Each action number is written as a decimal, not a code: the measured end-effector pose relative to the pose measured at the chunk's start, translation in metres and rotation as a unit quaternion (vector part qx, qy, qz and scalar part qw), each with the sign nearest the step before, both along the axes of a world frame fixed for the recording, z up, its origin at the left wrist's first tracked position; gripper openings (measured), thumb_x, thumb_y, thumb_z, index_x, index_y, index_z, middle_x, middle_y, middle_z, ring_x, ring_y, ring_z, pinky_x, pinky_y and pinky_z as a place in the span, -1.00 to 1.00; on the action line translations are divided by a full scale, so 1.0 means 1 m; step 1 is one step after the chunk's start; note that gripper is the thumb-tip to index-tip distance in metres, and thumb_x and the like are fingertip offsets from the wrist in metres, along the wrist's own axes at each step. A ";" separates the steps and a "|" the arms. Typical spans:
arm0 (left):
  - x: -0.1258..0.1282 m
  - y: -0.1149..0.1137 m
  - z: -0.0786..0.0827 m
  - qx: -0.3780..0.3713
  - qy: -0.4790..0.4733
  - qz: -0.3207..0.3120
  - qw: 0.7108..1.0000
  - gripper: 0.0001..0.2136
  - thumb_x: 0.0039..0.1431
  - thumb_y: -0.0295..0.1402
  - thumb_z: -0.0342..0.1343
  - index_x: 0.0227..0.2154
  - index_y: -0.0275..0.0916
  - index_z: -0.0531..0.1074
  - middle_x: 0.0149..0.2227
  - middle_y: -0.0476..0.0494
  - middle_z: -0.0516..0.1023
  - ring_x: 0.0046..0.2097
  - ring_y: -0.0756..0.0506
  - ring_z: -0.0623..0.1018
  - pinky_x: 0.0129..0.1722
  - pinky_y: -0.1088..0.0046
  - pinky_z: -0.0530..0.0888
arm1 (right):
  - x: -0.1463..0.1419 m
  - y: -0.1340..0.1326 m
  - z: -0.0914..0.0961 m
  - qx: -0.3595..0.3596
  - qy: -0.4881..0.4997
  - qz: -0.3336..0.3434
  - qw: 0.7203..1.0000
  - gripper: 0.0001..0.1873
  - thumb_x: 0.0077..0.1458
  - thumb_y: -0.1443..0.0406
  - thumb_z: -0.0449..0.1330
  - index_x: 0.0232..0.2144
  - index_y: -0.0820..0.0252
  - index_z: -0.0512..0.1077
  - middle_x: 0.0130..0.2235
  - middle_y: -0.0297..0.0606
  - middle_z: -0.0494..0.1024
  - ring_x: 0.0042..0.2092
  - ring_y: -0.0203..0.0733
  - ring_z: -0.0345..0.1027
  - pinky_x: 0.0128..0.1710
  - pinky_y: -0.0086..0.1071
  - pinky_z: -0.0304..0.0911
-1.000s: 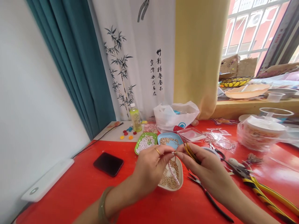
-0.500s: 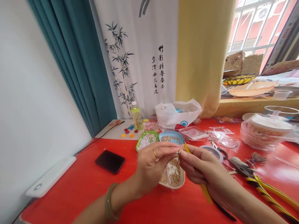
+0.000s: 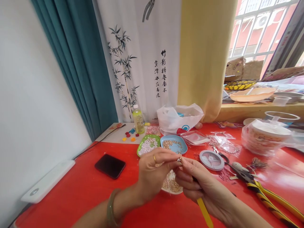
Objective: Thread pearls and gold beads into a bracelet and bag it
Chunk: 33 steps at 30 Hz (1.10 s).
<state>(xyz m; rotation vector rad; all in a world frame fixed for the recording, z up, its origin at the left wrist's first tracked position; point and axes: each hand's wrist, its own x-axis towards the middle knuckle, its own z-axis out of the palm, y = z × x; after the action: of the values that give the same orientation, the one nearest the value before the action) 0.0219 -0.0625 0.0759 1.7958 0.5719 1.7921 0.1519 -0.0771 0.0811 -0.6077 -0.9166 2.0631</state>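
Note:
My left hand, a ring on one finger and a bangle at the wrist, is closed in a pinch. Between its fingertips and those of my right hand sits a small beaded piece, silvery and gold, too small to make out fully. Tucked in my right palm is a slim tool with a yellow handle; its kind is hidden by the fingers. Below the hands, partly covered, stands a white tray of gold beads. Behind it are a green tray of pale beads and a blue tray of gold beads.
A black phone lies to the left. At right are a round clear-lidded container, scissors, yellow-black pliers and a bag-wrapped tub. A white plastic bag and a bottle stand at the back.
The yellow handle in my right hand has swung from above the fingers to pointing down below the palm. My right fingers have curled in more. The pinched beaded piece sits slightly lower.

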 end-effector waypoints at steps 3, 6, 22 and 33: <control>-0.001 0.000 0.001 -0.012 0.006 -0.009 1.000 -0.82 -0.15 -0.56 0.21 -0.44 -0.17 0.53 -0.50 -0.04 0.53 -0.45 0.01 0.49 -0.46 0.53 0.46 | 0.000 -0.001 -0.002 -0.014 0.016 0.014 1.000 -0.62 -0.15 0.12 0.26 -0.59 0.22 0.16 -0.69 -0.58 0.00 -0.68 -0.58 -0.36 -0.77 -0.70 -0.36; -0.003 0.001 0.002 -0.047 0.013 -0.037 0.998 -0.75 -0.13 -0.52 0.20 -0.32 -0.13 0.51 -0.51 -0.01 0.51 -0.50 0.03 0.46 -0.50 0.55 0.45 | 0.001 -0.002 -0.003 -0.020 0.038 0.032 0.999 -0.67 -0.09 0.14 0.22 -0.58 0.23 0.19 -0.68 -0.56 0.06 -0.70 -0.60 -0.34 -0.78 -0.70 -0.34; -0.011 0.008 0.016 -0.135 0.019 -0.109 0.985 -0.90 -0.22 -0.47 0.26 -0.52 -0.26 0.52 -0.53 -0.08 0.54 -0.46 0.00 0.49 -0.46 0.53 0.46 | 0.011 0.002 0.004 0.199 -0.186 -0.113 0.956 -0.62 0.06 0.06 0.02 -0.62 0.20 0.23 -0.66 -0.47 0.07 -0.62 -0.43 -0.10 -0.66 -0.54 -0.07; -0.019 0.005 0.022 0.052 0.114 0.034 0.991 -0.90 -0.15 -0.48 0.23 -0.47 -0.34 0.49 -0.50 -0.16 0.52 -0.45 -0.02 0.49 -0.46 0.50 0.45 | 0.024 -0.009 0.028 0.370 -0.386 -0.107 0.838 -0.74 0.06 0.10 0.02 -0.49 0.12 0.36 -0.61 -0.39 0.24 -0.58 -0.35 0.10 -0.63 -0.49 0.06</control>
<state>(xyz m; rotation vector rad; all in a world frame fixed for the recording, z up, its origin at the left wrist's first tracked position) 0.0025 -0.0572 0.0981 2.0937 0.6462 1.6990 0.1756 -0.0857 0.1094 -1.0495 -1.8750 1.0618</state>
